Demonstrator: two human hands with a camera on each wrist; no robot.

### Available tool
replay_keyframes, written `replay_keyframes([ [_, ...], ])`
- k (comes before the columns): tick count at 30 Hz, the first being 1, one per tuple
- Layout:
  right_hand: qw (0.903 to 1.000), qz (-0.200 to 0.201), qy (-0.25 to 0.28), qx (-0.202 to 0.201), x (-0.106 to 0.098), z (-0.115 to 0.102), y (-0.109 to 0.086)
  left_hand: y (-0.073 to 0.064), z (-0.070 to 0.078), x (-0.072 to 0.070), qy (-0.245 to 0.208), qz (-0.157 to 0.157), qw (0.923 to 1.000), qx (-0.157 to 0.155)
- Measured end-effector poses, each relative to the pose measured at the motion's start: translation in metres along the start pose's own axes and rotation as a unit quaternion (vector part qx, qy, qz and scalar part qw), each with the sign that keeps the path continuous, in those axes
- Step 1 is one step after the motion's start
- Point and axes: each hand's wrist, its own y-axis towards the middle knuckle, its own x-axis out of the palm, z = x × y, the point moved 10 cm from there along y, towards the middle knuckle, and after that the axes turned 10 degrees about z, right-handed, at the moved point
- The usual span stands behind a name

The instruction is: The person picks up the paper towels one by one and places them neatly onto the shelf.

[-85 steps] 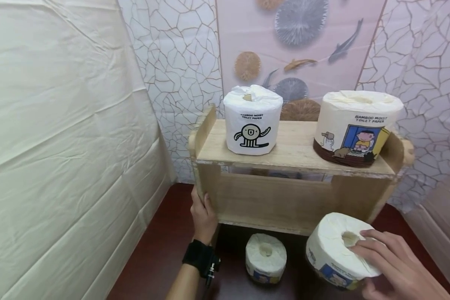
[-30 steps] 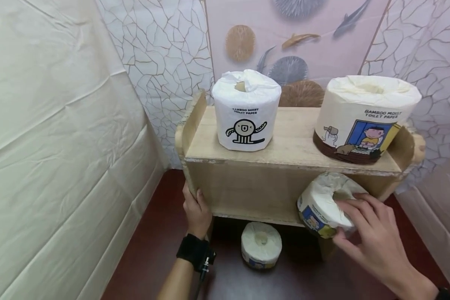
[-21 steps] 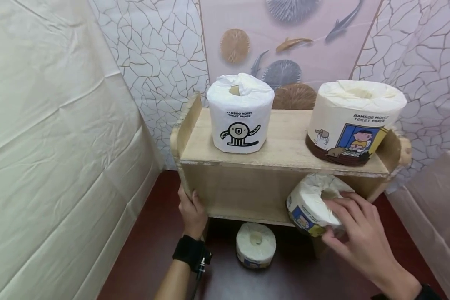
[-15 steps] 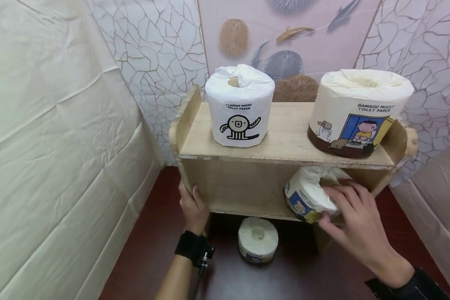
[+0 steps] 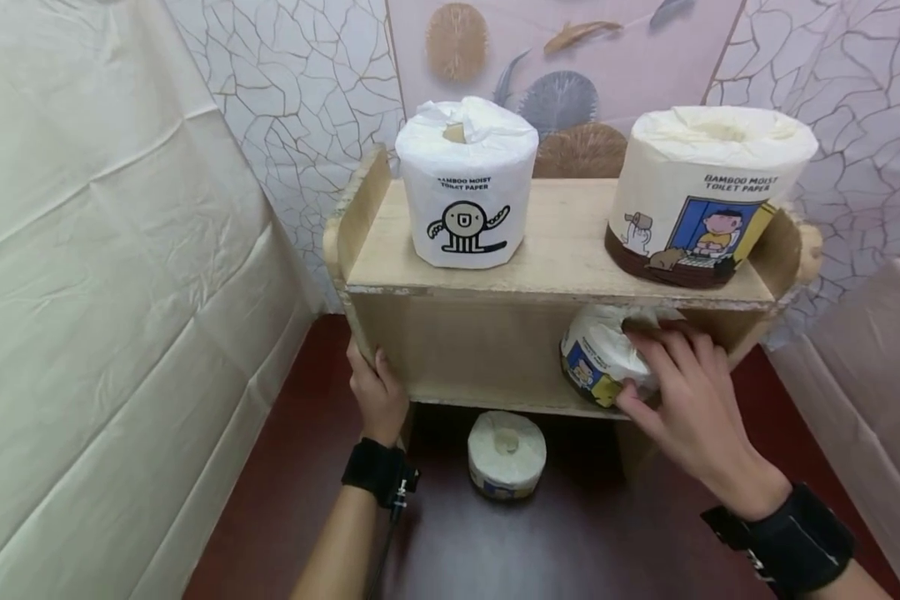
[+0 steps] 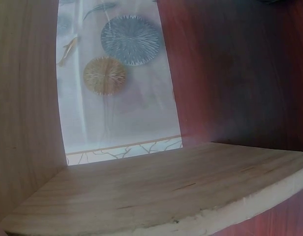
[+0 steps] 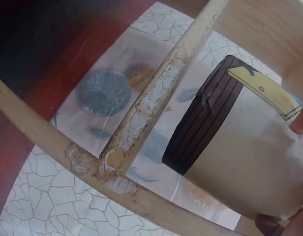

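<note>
A two-tier wooden shelf (image 5: 570,287) stands on a dark red table. At its left side panel, my left hand (image 5: 378,396) grips the edge, thumb in front and the other fingers partly hidden. My right hand (image 5: 690,404) holds a wrapped toilet paper roll (image 5: 588,354) on the lower tier's right part, fingers at the core hole and thumb on the side. That roll (image 7: 250,147) looks tilted, and its top is partly under the upper board. Another toilet paper roll (image 5: 507,458) sits on the table below the lower tier.
On the upper tier stand a white toilet paper roll (image 5: 468,187) at left and a larger cream one (image 5: 708,200) at right. Pale cloth (image 5: 120,292) covers the left side. A patterned backdrop (image 5: 292,108) hangs behind the shelf. Black straps (image 5: 787,537) sit on both wrists.
My right hand has carried the roll from in front of the shelf up and into the lower tier, then farther inward. My left hand keeps its grip on the side panel. The head view tilts down.
</note>
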Motion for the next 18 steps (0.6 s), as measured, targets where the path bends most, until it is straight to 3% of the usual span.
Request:
replay_keyframes([
  [8,0.9999,-0.01,-0.014,-0.003,0.009,0.003,-0.001,0.003,-0.001,0.001,0.0,0.0,1.0,-0.006],
  [18,0.9982,-0.046,-0.023,0.03,0.021,0.01,-0.001,0.002,0.0,-0.001,0.006,0.011,0.9999,0.0],
])
